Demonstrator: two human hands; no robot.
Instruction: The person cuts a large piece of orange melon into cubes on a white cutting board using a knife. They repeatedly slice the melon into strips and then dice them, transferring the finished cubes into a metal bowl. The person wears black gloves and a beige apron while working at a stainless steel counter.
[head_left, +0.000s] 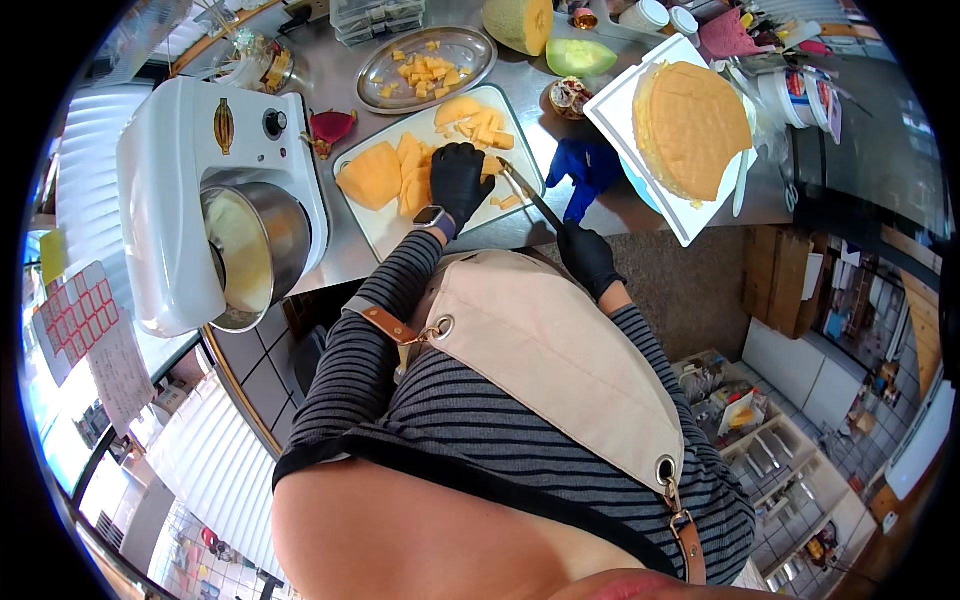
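My left hand, in a black glove, rests with bent fingers on orange melon slices on a white cutting board. In my right hand, also gloved in black, is the handle of a knife; its blade tip touches melon at the board's right side. A large peeled melon piece and thin slices lie left of my left hand. Diced melon lies beyond it on the board. What the left fingertips press on is partly hidden. An oval metal tray with melon cubes stands behind the board.
A white stand mixer with a metal bowl stands at left, a piece of dragon fruit beside it. A blue cloth lies right of the board. Farther right, a round sponge cake sits on a white board. Cut melon stands behind.
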